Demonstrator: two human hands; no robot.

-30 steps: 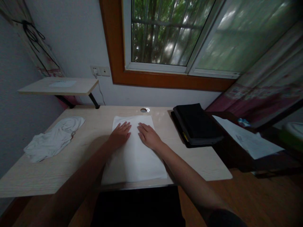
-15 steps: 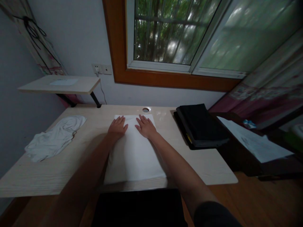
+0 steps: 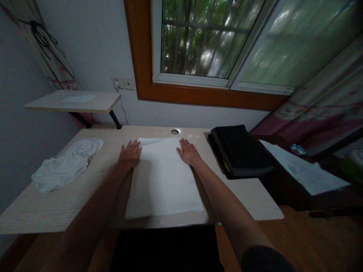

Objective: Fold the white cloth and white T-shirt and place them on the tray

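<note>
White cloth [image 3: 167,181]: lies flat and nearly rectangular at the middle of the counter [image 3: 258,204], near edge just short of the counter's front.
Left hand [image 3: 130,154]: rests palm down at the cloth's far left corner, fingers pointing away; grip released, fingers extended.
Right hand [image 3: 189,152]: rests palm down at the far right corner, fingers pointing away; grip likewise released, grasping nothing.
Crumpled white fabric [image 3: 66,166]: lies bunched at left, well apart from both hands.
Black folders [image 3: 241,147]: sit stacked at right, beyond the right forearm.
Cable hole [image 3: 175,132]: sits near the back edge.
Raised shelf [image 3: 106,99]: stands at back left, on black legs.
</note>
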